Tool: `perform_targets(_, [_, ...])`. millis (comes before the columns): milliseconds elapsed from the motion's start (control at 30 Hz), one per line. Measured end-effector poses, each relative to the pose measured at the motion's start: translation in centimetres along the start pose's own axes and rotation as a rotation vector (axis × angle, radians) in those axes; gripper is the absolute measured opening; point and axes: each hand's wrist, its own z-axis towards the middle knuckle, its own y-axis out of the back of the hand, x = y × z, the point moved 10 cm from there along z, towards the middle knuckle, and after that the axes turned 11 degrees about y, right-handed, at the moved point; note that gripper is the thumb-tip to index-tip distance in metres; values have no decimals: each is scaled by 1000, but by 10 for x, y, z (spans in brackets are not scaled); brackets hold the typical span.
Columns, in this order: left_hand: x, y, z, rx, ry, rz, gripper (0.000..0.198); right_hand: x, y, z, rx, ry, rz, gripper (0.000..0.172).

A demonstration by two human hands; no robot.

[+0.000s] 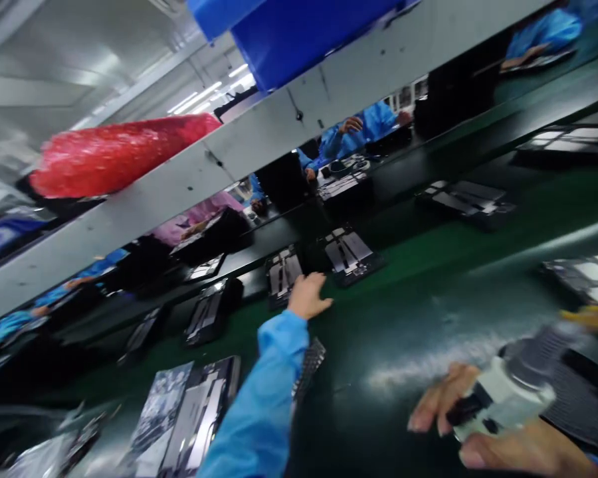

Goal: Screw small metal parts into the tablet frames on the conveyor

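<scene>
My left hand (307, 296) stretches forward over the green belt (418, 259), thumb apart from the fingers. It overlaps the near edge of an opened tablet (284, 271); contact is unclear. Another opened tablet (347, 251) lies just right of the fingers. Low on the right, my right hand (508, 438) is curled around a cream-and-grey tool that looks like an electric screwdriver (511, 392). Its front points toward the upper right and is blurred. Beyond it lies a tablet with bared inner parts (585, 275), next to a yellow item (591, 317).
More opened tablets (206, 312) lie along the belt, with a tablet and its separated panel (162, 398) at the lower left. A grey beam (259, 126) crosses above, carrying a red wrapped bundle (119, 156) and blue bins (309, 40). Co-workers in blue sleeves (359, 133) work opposite.
</scene>
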Motion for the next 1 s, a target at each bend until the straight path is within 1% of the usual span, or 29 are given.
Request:
perform_targets(33, [-26, -5, 8, 13, -24, 9, 59, -4, 3, -2, -6, -26, 2, 27])
perform_targets(67, [-47, -10, 17, 21, -28, 22, 55, -8, 6, -5, -10, -49, 8, 25])
perform_targets(100, [-62, -15, 27, 22, -15, 37, 47, -13, 9, -7, -16, -72, 12, 23])
perform_targets(133, [-71, -16, 36, 16, 16, 53, 41, -17, 12, -10, -32, -96, 11, 23])
perform_targets(167, [-76, -15, 43, 7, 51, 69, 37, -21, 15, -13, -65, -120, 12, 26])
perform_targets(233, [-73, -3, 47, -27, 124, 97, 33, -24, 20, -17, -155, -164, 48, 42])
perform_targets(300, [-61, 19, 44, -75, 186, 111, 31, -22, 24, -17, -241, -193, 101, 61])
perform_targets(333, [-52, 30, 42, -104, 223, 113, 27, -19, 27, -14, -269, -201, 109, 66])
perform_targets(367, [-44, 40, 40, -133, 249, 110, 26, -15, 35, -12, -322, -201, 79, 67])
perform_targets(433, [-33, 50, 31, -170, 274, 92, 36, 4, 64, -12, -495, -133, -5, 53])
perform_targets(467, [-30, 52, 21, -203, 290, 79, 40, 17, 80, -15, -581, -76, -63, 46])
perform_targets(500, [-31, 56, 6, -272, 286, 52, 43, 31, 95, -21, -674, -17, -116, 40])
perform_targets(533, [-37, 59, -14, -343, 250, 20, 45, 44, 109, -30, -758, 41, -162, 37])
perform_targets(600, [-59, 63, -67, -483, 100, -48, 48, 66, 132, -52, -910, 138, -233, 33])
perform_targets(633, [-73, 62, -96, -520, 0, -78, 51, 73, 141, -63, -962, 172, -261, 32])
perform_targets(667, [-88, 59, -124, -532, -97, -99, 55, 78, 148, -74, -996, 196, -287, 31])
perform_targets(733, [-115, 48, -172, -503, -259, -128, 64, 81, 157, -89, -1019, 219, -336, 31])
perform_targets(800, [-139, 34, -206, -449, -370, -147, 69, 78, 162, -100, -1023, 223, -377, 31])
perform_targets(867, [-161, 20, -225, -404, -424, -161, 72, 73, 164, -107, -1035, 216, -407, 34])
perform_targets(900, [-172, 14, -229, -383, -437, -166, 73, 69, 164, -109, -1045, 213, -416, 35])
perform_targets(933, [-184, 9, -229, -360, -440, -169, 73, 66, 164, -111, -1055, 209, -420, 36])
perform_targets(1000, [-206, -1, -223, -308, -432, -169, 72, 60, 162, -110, -1060, 198, -415, 37])
